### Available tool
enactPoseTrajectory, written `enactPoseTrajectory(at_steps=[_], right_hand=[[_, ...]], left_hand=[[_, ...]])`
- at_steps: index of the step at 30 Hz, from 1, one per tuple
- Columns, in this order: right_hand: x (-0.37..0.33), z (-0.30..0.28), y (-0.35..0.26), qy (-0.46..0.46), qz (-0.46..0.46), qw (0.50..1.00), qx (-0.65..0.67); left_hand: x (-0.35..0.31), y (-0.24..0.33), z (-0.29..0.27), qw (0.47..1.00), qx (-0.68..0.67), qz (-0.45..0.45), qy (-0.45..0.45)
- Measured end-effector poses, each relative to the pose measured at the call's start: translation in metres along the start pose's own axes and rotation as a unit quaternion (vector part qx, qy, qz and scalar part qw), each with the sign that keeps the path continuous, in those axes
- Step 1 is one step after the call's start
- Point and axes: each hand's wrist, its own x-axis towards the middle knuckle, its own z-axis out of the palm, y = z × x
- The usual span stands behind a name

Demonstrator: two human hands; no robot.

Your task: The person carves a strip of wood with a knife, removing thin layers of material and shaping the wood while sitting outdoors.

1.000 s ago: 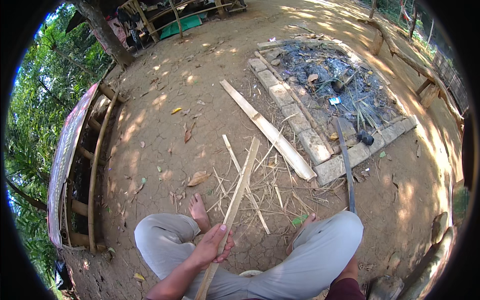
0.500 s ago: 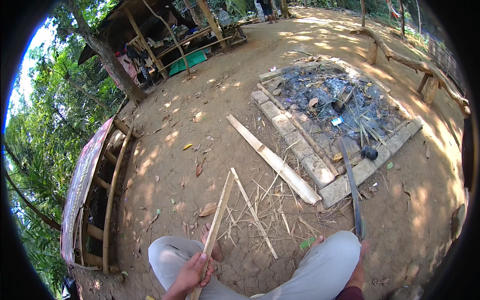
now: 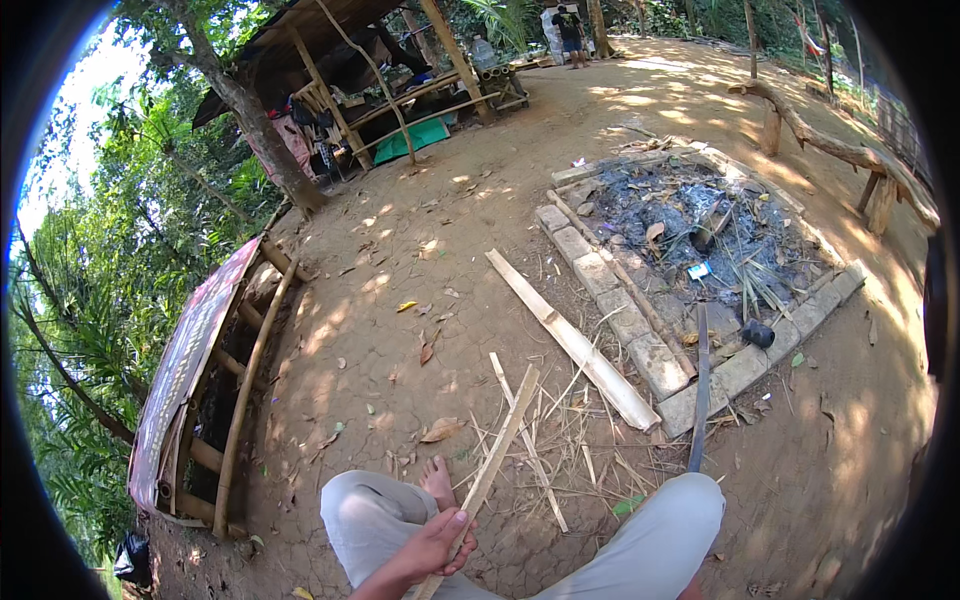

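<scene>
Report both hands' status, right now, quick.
Left hand: closed, holding a long pale strip.
Right hand: not in view, so its state cannot be told.

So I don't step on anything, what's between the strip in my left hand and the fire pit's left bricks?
In the head view, between the held strip and the bricks lie a thin strip, scattered shavings and, alongside the bricks, a wide slat.

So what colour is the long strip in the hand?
The strip is pale yellowish tan, seen best in the head view.
</scene>
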Motion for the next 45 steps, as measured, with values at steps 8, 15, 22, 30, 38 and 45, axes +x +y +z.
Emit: enactPoseTrajectory(at_steps=[8, 15, 22, 30, 38, 45], right_hand=[[-0.1, -0.026, -0.089, -0.05, -0.099, 0.994, 0.02], [-0.159, -0.059, -0.109, -0.036, -0.153, 0.987, 0.018], [-0.192, -0.107, -0.115, 0.096, -0.21, 0.97, 0.08], [-0.287, -0.374, -0.319, -0.105, -0.337, 0.784, 0.511], [-0.414, -0.411, -0.389, -0.378, -0.462, 0.722, 0.35], [-0.284, -0.38, -0.36, -0.142, -0.465, 0.809, 0.331]], left_hand=[[-0.098, -0.002, -0.039, 0.998, -0.001, 0.062, 0.002], [-0.168, -0.046, -0.096, 0.995, -0.02, 0.091, 0.04], [-0.229, -0.065, -0.142, 0.978, 0.022, 0.184, 0.094], [-0.268, 0.088, -0.146, 0.845, 0.022, 0.475, 0.243], [-0.241, 0.161, -0.128, 0.718, -0.216, 0.59, 0.299], [-0.225, -0.046, -0.134, 0.703, 0.229, 0.43, 0.519]])
